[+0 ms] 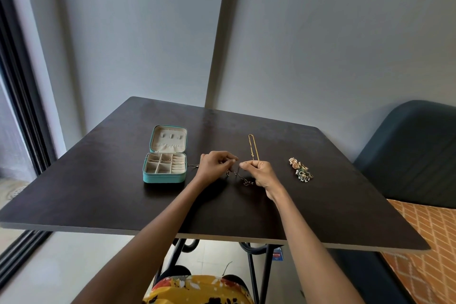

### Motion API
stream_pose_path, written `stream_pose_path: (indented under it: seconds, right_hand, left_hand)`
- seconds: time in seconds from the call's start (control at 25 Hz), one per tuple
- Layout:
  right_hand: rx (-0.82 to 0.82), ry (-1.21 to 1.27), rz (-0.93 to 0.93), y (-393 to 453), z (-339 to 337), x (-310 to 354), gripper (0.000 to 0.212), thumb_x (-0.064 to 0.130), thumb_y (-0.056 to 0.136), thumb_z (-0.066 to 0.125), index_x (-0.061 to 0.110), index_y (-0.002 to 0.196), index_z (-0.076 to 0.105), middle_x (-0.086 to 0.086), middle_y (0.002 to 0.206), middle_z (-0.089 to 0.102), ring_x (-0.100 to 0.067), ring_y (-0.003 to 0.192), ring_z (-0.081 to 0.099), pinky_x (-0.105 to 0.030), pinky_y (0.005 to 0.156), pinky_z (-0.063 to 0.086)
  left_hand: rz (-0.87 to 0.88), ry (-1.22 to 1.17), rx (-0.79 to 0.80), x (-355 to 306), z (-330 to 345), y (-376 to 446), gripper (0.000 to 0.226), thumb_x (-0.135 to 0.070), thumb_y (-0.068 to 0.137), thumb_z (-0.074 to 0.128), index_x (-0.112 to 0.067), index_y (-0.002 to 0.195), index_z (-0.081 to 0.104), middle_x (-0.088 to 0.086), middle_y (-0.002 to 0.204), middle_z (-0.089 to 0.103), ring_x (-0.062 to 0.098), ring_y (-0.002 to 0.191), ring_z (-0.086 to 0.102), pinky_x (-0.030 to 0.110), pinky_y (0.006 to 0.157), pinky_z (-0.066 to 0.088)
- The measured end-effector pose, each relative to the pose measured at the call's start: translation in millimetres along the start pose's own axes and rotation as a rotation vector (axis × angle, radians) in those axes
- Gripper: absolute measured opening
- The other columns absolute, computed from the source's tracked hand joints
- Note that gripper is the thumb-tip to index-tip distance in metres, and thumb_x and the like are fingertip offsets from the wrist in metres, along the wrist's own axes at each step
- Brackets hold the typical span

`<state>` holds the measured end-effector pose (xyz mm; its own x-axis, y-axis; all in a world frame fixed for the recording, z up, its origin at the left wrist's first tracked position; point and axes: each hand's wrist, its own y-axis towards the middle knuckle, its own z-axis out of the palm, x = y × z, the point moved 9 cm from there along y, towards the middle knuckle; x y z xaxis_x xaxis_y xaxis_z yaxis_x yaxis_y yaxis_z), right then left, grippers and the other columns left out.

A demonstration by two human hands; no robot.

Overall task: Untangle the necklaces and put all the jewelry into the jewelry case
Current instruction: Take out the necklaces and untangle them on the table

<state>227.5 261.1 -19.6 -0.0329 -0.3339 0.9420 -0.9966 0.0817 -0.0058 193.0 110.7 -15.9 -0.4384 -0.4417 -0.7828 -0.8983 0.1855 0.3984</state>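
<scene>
Pinching a tangled chain between them, the left hand and right hand hover mid-table. A gold necklace lies just beyond, the open case left, loose jewelry right.

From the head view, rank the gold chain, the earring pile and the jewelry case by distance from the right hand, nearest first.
From the right hand:
1. Gold chain, just beyond its knuckles.
2. Earring pile, to its right.
3. Jewelry case, far left, past the left hand.
</scene>
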Motion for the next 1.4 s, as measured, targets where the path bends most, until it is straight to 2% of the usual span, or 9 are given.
stream_pose_path:
  seconds: [0.08, 0.16, 0.28, 0.4, 0.68, 0.92, 1.08, 1.2, 1.4]
  right_hand:
    - [-0.005, 0.000, -0.003, 3, 0, -2, 0.011, 0.022, 0.089, 0.064, 0.015, 0.082, 0.067, 0.018, 0.035, 0.042, 0.002, 0.033, 0.038, -0.008, 0.034, 0.023]
    - [-0.004, 0.007, -0.021, 4, 1, 0, 0.011, 0.018, 0.090, 0.062, 0.014, 0.080, 0.066, 0.018, 0.036, 0.046, 0.004, 0.034, 0.041, -0.008, 0.036, 0.026]
    - [-0.022, 0.008, -0.067, 7, 3, 2, 0.012, 0.015, 0.088, 0.063, 0.015, 0.077, 0.067, 0.016, 0.059, 0.062, 0.008, 0.053, 0.054, -0.004, 0.048, 0.037]
    - [-0.062, 0.021, -0.091, 10, 5, 0, 0.008, 0.015, 0.086, 0.066, 0.011, 0.081, 0.070, 0.006, 0.073, 0.067, 0.001, 0.067, 0.058, -0.006, 0.058, 0.044]
    - [-0.011, 0.030, -0.134, 8, 9, 1, 0.008, 0.009, 0.088, 0.064, 0.012, 0.081, 0.069, 0.005, 0.073, 0.066, 0.011, 0.059, 0.059, -0.005, 0.059, 0.044]
    - [-0.012, 0.013, -0.171, 9, 9, 0, 0.006, 0.010, 0.088, 0.064, 0.008, 0.087, 0.069, 0.005, 0.075, 0.066, 0.010, 0.062, 0.060, -0.006, 0.061, 0.045]
    - [0.001, -0.047, -0.165, 13, 13, -3, 0.008, 0.013, 0.088, 0.062, 0.009, 0.087, 0.069, -0.001, 0.078, 0.068, -0.004, 0.070, 0.061, -0.016, 0.067, 0.049]
    - [0.031, -0.112, -0.146, 19, 18, -5, 0.013, 0.019, 0.089, 0.059, 0.014, 0.082, 0.069, -0.004, 0.077, 0.067, -0.012, 0.072, 0.058, -0.026, 0.069, 0.046]
    - [0.070, -0.145, -0.147, 17, 19, 0, 0.018, 0.019, 0.093, 0.053, 0.016, 0.078, 0.063, 0.001, 0.073, 0.060, -0.006, 0.067, 0.050, -0.013, 0.057, 0.039]
  left_hand:
    - [-0.007, -0.021, 0.018, 2, 0, 1, 0.009, -0.035, 0.081, 0.068, -0.032, 0.074, 0.073, -0.016, 0.068, 0.070, 0.001, 0.070, 0.065, 0.041, 0.092, 0.047]
    - [-0.006, 0.074, 0.057, 1, 4, 1, 0.008, -0.034, 0.079, 0.069, -0.031, 0.072, 0.073, -0.017, 0.070, 0.070, -0.001, 0.068, 0.063, 0.041, 0.096, 0.040]
    - [-0.016, 0.156, 0.049, -4, 4, -1, 0.008, -0.032, 0.079, 0.068, -0.030, 0.073, 0.072, -0.013, 0.074, 0.071, -0.004, 0.069, 0.060, 0.033, 0.095, 0.029]
    - [-0.064, 0.096, -0.003, -2, -3, 0, 0.013, -0.034, 0.080, 0.067, -0.030, 0.069, 0.071, -0.013, 0.075, 0.071, -0.003, 0.073, 0.058, 0.030, 0.088, 0.023]
    - [-0.051, 0.172, 0.015, -2, -1, 0, 0.012, -0.035, 0.083, 0.065, -0.029, 0.078, 0.074, -0.008, 0.078, 0.073, 0.003, 0.078, 0.060, 0.029, 0.081, 0.020]
    - [-0.042, 0.156, 0.034, 0, 0, 2, 0.012, -0.033, 0.085, 0.064, -0.028, 0.081, 0.074, -0.008, 0.080, 0.072, 0.003, 0.078, 0.058, 0.029, 0.081, 0.019]
    - [-0.042, 0.197, 0.034, -2, 2, 1, 0.010, -0.030, 0.083, 0.064, -0.025, 0.078, 0.070, -0.012, 0.071, 0.064, -0.003, 0.066, 0.050, 0.027, 0.078, 0.017]
    - [-0.015, 0.251, 0.038, -6, 4, 1, 0.008, -0.026, 0.083, 0.060, -0.023, 0.080, 0.068, -0.008, 0.075, 0.067, 0.000, 0.066, 0.049, 0.028, 0.077, 0.017]
    - [0.004, 0.258, 0.009, -8, 2, -1, 0.010, -0.027, 0.084, 0.059, -0.025, 0.078, 0.067, -0.010, 0.075, 0.069, -0.003, 0.064, 0.052, 0.028, 0.073, 0.015]
